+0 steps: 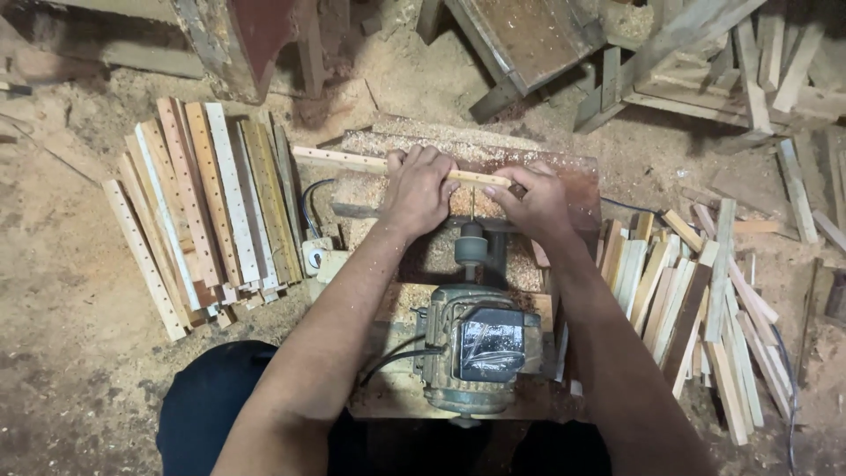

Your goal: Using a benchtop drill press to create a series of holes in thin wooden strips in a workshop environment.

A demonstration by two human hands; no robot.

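A long thin wooden slat [339, 160] with a row of small holes lies across a sawdust-covered wooden platform [573, 181]. My left hand [418, 189] grips the slat near its middle. My right hand [532, 203] holds the slat's right end. Between the hands a thin drill bit [472, 204] points up at the slat from a chuck [471, 245]. The chuck sits on a worn electric motor [476, 353] mounted in front of me.
A stack of drilled slats [207, 207] lies on the floor at left. A pile of plain slats [696, 308] lies at right. A white power socket [315, 256] and black cables sit beside the motor. Scrap timber [749, 70] and sawdust cover the floor behind.
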